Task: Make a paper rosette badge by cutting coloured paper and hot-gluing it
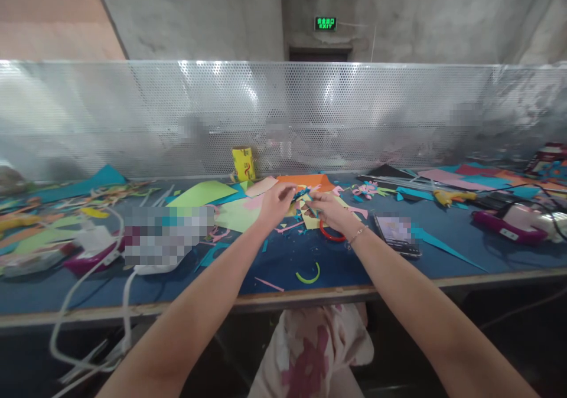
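blue tabletop (339, 268) | left hand (280, 202): pinching small blue piece (302, 192) | right hand (330, 209): curled, grip unclear

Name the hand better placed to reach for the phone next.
Probably the right hand: the phone lies on its outer side, while the left hand is farther away, beyond the right.

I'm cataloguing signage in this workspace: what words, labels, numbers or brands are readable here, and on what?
"安全出口": upper line of the green exit sign on the concrete wall.
"EXIT": lower line, same sign.
Too small or blurred to read: print on the yellow packet and the smartphone screen.
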The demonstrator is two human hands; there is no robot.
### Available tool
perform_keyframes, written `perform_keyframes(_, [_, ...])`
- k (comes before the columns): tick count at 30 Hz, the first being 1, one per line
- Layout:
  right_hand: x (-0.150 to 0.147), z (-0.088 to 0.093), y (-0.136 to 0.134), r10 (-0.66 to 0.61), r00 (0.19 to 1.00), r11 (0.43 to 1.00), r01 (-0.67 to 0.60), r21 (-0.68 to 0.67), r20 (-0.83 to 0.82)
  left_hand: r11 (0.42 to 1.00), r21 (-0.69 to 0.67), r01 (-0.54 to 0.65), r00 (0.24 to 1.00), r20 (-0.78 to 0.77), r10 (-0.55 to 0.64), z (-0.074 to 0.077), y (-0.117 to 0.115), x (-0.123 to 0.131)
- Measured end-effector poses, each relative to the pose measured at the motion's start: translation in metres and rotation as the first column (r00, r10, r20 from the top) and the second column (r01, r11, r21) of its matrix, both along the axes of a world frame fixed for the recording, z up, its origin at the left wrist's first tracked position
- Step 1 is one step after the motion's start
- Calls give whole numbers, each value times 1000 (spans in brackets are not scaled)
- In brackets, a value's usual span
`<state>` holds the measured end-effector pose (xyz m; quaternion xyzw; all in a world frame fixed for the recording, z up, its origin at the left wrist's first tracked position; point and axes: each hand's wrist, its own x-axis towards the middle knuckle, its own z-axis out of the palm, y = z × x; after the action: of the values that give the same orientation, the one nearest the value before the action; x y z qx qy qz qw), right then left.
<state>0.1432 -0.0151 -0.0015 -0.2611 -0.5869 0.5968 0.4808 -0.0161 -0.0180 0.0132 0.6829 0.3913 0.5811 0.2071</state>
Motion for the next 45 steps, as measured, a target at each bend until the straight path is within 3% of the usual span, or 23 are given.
perform_keyframes(4, [0, 0, 1, -32, 997, 998, 29, 59, 64, 992, -103, 75, 996, -40, -80, 0, -8, 9])
perform_keyframes(12, [1, -1, 3, -55, 989, 982, 29, 188, 137, 953, -260, 156, 982, 147, -120, -6, 3, 3])
perform_keyframes(23, [2, -2, 3, -81, 977, 977, 39, 208, 199, 950, -247, 189, 982, 71, -176, -8, 5, 2])
perform_keyframes(33, [-1, -3, 3, -241, 915, 932, 126, 339, 322, 979, -190, 72, 997, -15, -76, -10, 4, 5])
perform_keyframes(41, [0, -6, 7, -213, 934, 922, 94, 376, 287, 985, -168, 32, 996, -76, -45, -6, -1, 7])
perform_keyframes(45, [1, -8, 11, -239, 928, 891, 93, 445, 286, 984, -174, 32, 997, -66, -44, -5, -2, 7])
